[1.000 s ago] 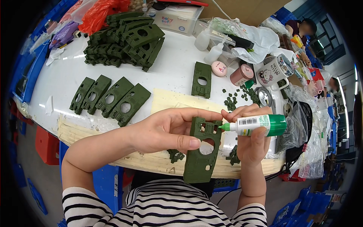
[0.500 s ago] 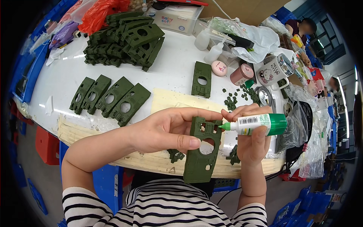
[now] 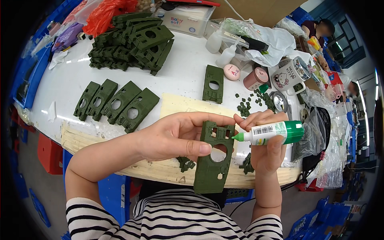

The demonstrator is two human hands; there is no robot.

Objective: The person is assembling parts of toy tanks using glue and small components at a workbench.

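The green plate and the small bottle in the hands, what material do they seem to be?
Green plate: likely moulded plastic, matte, with crisp cut-outs and a round hole. Bottle: probably soft plastic, whitish body, glossy green end and nozzle.

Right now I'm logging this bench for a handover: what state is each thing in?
Green plate: held upright in left hand.
Glue bottle: held sideways in right hand, tip at plate.
Four plates: in a row.
Plate pile: stacked.
Mug: upright.

A white round table [image 3: 184, 76] bears four green plates [image 3: 116, 104], a stacked heap [image 3: 132, 42], and probably cardboard [image 3: 184, 106].
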